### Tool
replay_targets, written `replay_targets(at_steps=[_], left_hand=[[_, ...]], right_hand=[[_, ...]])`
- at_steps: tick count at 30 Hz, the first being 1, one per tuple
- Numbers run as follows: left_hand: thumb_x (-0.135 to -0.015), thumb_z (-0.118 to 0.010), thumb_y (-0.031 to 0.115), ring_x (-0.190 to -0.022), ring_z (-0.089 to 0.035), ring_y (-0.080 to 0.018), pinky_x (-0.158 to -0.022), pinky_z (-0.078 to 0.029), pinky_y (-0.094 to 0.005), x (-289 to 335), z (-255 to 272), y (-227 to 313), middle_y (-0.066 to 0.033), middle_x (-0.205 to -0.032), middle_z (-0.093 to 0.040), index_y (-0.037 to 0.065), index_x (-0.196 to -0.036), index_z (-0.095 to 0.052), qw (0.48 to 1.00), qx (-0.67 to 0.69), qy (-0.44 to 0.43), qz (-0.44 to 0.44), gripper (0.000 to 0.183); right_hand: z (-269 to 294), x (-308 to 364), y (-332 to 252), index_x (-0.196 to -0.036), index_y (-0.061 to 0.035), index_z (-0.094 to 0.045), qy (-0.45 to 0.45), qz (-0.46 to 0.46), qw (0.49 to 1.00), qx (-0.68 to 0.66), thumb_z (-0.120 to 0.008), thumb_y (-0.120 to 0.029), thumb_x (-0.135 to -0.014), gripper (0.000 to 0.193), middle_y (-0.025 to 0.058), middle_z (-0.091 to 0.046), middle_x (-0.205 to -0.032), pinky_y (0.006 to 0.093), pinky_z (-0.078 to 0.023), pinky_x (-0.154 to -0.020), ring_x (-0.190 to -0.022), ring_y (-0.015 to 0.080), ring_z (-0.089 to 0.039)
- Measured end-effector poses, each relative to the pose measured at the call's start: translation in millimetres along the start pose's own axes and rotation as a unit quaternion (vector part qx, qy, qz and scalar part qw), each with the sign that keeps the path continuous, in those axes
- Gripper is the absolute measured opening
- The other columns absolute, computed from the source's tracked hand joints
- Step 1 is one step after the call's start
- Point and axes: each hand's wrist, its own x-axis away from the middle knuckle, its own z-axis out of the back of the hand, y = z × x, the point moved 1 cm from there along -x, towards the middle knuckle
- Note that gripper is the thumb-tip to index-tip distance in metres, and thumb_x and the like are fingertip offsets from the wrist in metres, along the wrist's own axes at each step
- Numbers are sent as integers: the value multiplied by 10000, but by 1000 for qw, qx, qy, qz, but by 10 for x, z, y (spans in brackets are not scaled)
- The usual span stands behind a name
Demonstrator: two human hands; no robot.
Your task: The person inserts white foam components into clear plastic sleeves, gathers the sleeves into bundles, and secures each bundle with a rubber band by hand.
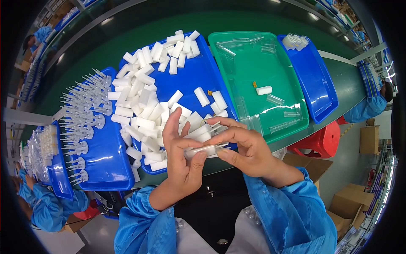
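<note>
My left hand [182, 158] pinches one end of a clear plastic piece [207, 150] between thumb and fingers, its index finger raised. Thumb and fingers of my right hand [247, 148] close on the other end, where thin prongs stick out. Just beyond the fingertips a white block [200, 133] shows, partly covered; I cannot tell whether it is held or lies in the tray. Under and past my hands is a blue tray [192, 86] heaped with white foam-like blocks [144, 99].
Right of it, a green tray [249, 55] holds clear tubes [275, 99] and one white block [264, 90]. A narrower blue tray [323, 91] follows. On the left, another blue tray [108, 156] carries pronged clear parts [86, 106]. A red stool [317, 142] and cardboard boxes [349, 201] stand at right.
</note>
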Motion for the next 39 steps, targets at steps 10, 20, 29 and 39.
replay_targets(at_steps=[10,20,29,39], left_hand=[[-908,-510,192,-1348,-169,-357,-1009,-277,-504,-20,-20,-26,-214,-1433,-164,68,-964,-479,998,30,-48,35,140],[-918,-481,168,-1301,-231,-389,-991,-294,-498,-11,-60,32,-284,-1403,-173,50,-969,-477,996,-61,-68,-18,129],[-911,-488,145,-1291,-253,-396,-995,-290,-501,-12,-70,40,-289,-1397,-183,41,-974,-469,994,-73,-75,-33,122],[-853,-595,165,-1220,-373,-323,-984,-318,-398,-37,-42,35,-227,-1358,-286,38,-1098,-435,992,86,-65,73,320]], right_hand=[[190,-73,2,-1003,-75,-671,-54,-35,995,-77,-635,-82,-796,211,130,-622,-1102,375,-400,-932,-1231,256,-449],[336,-68,-48,-864,-158,-723,-72,-44,992,91,-728,-216,-749,129,-10,-691,-917,366,-295,-966,-1141,189,-539],[312,-53,-63,-829,-146,-727,-48,-77,994,62,-731,-181,-730,105,-16,-696,-861,347,-304,-963,-1099,175,-567],[310,-52,-187,-782,-161,-711,-26,83,973,213,-720,-108,-704,95,-10,-690,-768,346,-252,-880,-1050,138,-593]])
